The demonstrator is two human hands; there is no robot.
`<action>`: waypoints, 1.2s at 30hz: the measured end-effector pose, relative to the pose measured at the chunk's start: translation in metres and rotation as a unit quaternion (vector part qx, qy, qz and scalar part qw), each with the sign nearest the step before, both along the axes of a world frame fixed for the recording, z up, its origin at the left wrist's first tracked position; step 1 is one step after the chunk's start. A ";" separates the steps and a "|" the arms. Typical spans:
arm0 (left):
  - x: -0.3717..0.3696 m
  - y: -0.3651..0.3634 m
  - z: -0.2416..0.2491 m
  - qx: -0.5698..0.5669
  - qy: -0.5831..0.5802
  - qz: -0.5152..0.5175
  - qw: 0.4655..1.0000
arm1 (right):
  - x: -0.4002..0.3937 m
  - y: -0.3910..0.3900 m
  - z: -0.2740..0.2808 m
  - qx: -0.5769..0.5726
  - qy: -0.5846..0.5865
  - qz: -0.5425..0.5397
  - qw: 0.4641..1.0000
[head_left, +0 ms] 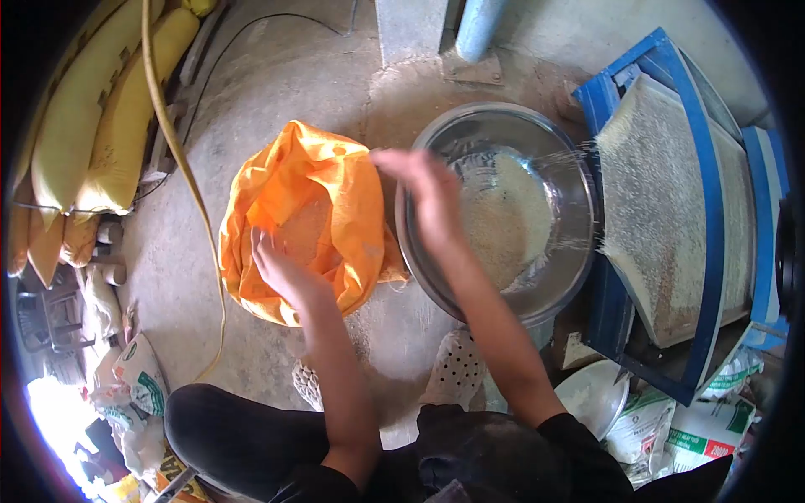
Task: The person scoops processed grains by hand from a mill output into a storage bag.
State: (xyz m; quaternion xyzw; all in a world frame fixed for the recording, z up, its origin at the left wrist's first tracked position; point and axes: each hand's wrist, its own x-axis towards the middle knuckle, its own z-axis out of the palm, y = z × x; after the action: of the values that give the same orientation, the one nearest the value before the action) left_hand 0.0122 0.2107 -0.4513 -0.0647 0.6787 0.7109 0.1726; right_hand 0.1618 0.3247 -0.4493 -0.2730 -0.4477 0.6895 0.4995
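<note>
Head view shows the left hand (285, 272) at frame centre, fingers spread flat inside the open orange sack (293, 193). Right hand (423, 189), blurred and loosely open, holds nothing visible above the steel basin (570, 210) of grain at upper right.

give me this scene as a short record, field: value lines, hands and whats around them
left hand: fingers inside the open mouth of the orange sack
right hand: blurred, above the rim between sack and metal basin; grip cannot be told
basin: holds grain, fed by a stream off the blue machine
floor: yellow sacks at left
</note>
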 end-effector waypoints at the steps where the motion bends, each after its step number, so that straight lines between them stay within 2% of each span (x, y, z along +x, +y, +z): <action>1: 0.025 0.013 0.022 0.031 0.062 -0.047 0.996 | 0.024 0.018 -0.014 -0.016 -0.033 -0.072 0.997; 2: 0.049 0.027 0.034 0.065 0.123 -0.095 0.986 | 0.050 0.038 -0.029 -0.031 -0.066 -0.145 0.987; 4: 0.091 0.053 0.031 0.125 0.087 -0.189 0.970 | 0.105 0.071 -0.060 -0.023 -0.066 -0.202 0.977; 6: 0.130 0.080 0.013 0.156 0.014 -0.379 0.912 | 0.149 0.087 -0.083 -0.048 -0.104 -0.213 0.970; 8: 0.166 0.108 -0.023 0.142 -0.088 -0.458 0.873 | 0.182 0.088 -0.105 -0.074 -0.141 -0.216 0.963; 10: 0.193 0.130 -0.068 0.070 -0.083 -0.459 0.882 | 0.198 0.083 -0.123 -0.200 -0.067 -0.223 0.952; 12: 0.210 0.144 -0.120 0.032 -0.044 -0.437 0.898 | 0.200 0.072 -0.120 -0.191 -0.045 -0.227 0.954; 14: 0.222 0.141 -0.145 -0.008 -0.010 -0.418 0.908 | 0.203 0.062 -0.133 -0.207 -0.068 -0.212 0.953; 15: 0.223 0.137 -0.150 -0.038 0.001 -0.440 0.897 | 0.197 0.048 -0.124 -0.225 -0.119 -0.218 0.942; 16: 0.224 0.133 -0.149 -0.068 0.013 -0.461 0.885 | 0.198 0.040 -0.127 -0.224 -0.122 -0.220 0.941; 17: 0.229 0.125 -0.147 -0.067 0.010 -0.462 0.884 | 0.199 0.032 -0.129 -0.270 -0.124 -0.210 0.931; 19: 0.233 0.107 -0.132 -0.123 -0.110 -0.439 0.883 | 0.198 0.017 -0.128 -0.336 -0.153 -0.202 0.907; 20: 0.234 0.099 -0.125 -0.124 -0.112 -0.436 0.884 | 0.195 0.009 -0.126 -0.337 -0.155 -0.200 0.907; 22: 0.240 0.088 -0.115 -0.140 -0.250 -0.380 0.880 | 0.191 -0.004 -0.125 -0.351 -0.132 -0.220 0.901; 23: 0.243 0.084 -0.110 -0.139 -0.250 -0.375 0.882 | 0.190 -0.008 -0.131 -0.350 -0.133 -0.216 0.902; 25: 0.249 0.076 -0.103 -0.114 -0.376 -0.289 0.873 | 0.190 -0.018 -0.149 -0.381 -0.068 -0.277 0.880; 26: 0.252 0.071 -0.097 -0.113 -0.376 -0.279 0.876 | 0.190 -0.022 -0.152 -0.383 -0.070 -0.267 0.882; 28: 0.252 0.066 -0.089 0.008 -0.499 -0.233 0.835 | 0.181 -0.027 -0.145 -0.419 -0.021 -0.316 0.851; 29: 0.250 0.066 -0.089 0.010 -0.497 -0.218 0.840 | 0.177 -0.028 -0.138 -0.436 0.015 -0.327 0.839; 31: 0.246 0.066 -0.091 0.047 -0.552 -0.207 0.806 | 0.171 -0.027 -0.132 -0.430 0.044 -0.324 0.841; 32: 0.244 0.066 -0.090 0.053 -0.550 -0.194 0.811 | 0.168 -0.026 -0.130 -0.417 0.079 -0.337 0.840; 34: 0.241 0.065 -0.082 0.116 -0.550 -0.198 0.803 | 0.155 -0.026 -0.111 -0.408 0.091 -0.331 0.846; 35: 0.236 0.068 -0.080 0.120 -0.548 -0.194 0.805 | 0.150 -0.024 -0.103 -0.384 0.143 -0.325 0.853; 36: 0.231 0.069 -0.078 0.169 -0.535 -0.187 0.806 | 0.145 -0.022 -0.093 -0.359 0.196 -0.320 0.855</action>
State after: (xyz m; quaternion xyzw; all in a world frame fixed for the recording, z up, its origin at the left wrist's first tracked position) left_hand 0.2431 0.2796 -0.5292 -0.2769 0.3464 0.6213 0.6460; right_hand 0.3067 0.3022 -0.5419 -0.4209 0.0500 0.6437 0.6372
